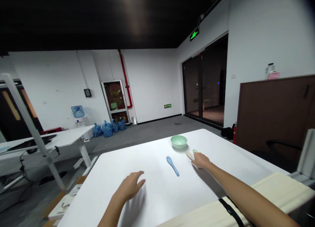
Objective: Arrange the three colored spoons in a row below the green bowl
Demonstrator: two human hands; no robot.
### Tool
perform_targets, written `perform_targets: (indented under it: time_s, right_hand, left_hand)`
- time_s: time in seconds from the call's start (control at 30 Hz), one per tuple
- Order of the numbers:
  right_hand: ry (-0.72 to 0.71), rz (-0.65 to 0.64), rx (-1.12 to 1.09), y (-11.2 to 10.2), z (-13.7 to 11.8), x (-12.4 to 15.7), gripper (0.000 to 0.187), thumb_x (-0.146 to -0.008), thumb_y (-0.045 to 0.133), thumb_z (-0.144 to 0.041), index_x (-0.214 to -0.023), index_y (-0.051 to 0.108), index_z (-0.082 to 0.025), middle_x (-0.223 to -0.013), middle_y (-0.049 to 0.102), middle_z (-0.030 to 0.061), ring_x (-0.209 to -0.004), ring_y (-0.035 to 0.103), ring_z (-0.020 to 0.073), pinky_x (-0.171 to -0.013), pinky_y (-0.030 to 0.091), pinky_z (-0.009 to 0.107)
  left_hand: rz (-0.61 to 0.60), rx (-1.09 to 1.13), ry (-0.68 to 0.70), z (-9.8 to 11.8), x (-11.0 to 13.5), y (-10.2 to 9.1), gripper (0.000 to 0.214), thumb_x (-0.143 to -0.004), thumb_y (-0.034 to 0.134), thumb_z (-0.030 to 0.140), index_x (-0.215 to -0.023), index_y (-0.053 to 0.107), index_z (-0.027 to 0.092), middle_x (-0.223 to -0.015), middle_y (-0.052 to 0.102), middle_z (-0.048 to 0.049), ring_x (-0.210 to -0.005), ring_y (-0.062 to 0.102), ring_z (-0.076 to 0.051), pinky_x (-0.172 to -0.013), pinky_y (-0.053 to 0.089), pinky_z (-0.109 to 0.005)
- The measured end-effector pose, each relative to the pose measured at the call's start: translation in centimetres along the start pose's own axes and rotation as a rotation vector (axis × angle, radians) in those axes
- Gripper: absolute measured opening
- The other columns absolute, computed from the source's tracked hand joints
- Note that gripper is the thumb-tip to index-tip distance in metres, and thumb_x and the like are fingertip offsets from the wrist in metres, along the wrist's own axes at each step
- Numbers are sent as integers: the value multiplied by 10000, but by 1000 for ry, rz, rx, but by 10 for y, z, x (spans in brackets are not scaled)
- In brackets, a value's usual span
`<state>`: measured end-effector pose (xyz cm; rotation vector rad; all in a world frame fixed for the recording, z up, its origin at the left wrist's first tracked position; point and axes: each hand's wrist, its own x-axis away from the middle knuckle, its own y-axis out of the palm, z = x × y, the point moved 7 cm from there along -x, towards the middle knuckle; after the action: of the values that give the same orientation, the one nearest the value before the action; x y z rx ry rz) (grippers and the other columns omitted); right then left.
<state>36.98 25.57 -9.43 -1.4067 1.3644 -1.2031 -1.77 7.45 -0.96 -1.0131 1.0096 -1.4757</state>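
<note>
My left hand [130, 186] hovers above the left part of the white table [150, 200], fingers apart and holding nothing. A blue spoon [172, 166] lies to its right, its bowl pointing away from me. Farther right, the fingers of my right hand [200, 160] are closed at the handle of a beige spoon [189, 155], whose bowl shows beyond the fingertips. The tip of a green spoon [195, 151] peeks out just past the same hand; its handle is hidden. Behind the spoons stands a light green bowl [178, 142].
Cream cloth [278, 187] with a black strap lies along the near right side. Left of me stands another white desk [71, 136] with a metal post. Several blue water jugs [107, 129] stand by the far wall. A brown cabinet [273, 112] is on the right.
</note>
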Motion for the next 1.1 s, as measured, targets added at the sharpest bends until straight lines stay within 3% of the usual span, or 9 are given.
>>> perform_targets:
  time_s: [0.37, 1.1]
  right_hand:
    - [11, -15, -25, 6, 0, -1, 274, -750, 621, -187, -1018, 639, -135, -1060, 674, 171, -915, 680, 264, -691, 463, 310]
    - [-26, -1, -56, 5, -7, 5, 251, -791, 588, -222, -1026, 634, -148, -1117, 662, 147, -984, 648, 256, -683, 406, 293]
  left_hand:
    - [11, 7, 11, -2, -2, 2, 556, -917, 390, 532, -1381, 521, 255, -1360, 607, -84, -1252, 544, -275, -1020, 419, -392]
    - [13, 6, -5, 2, 1, 2, 542, -922, 395, 520, -1373, 529, 252, -1368, 601, -86, -1260, 538, -270, -1029, 412, -386]
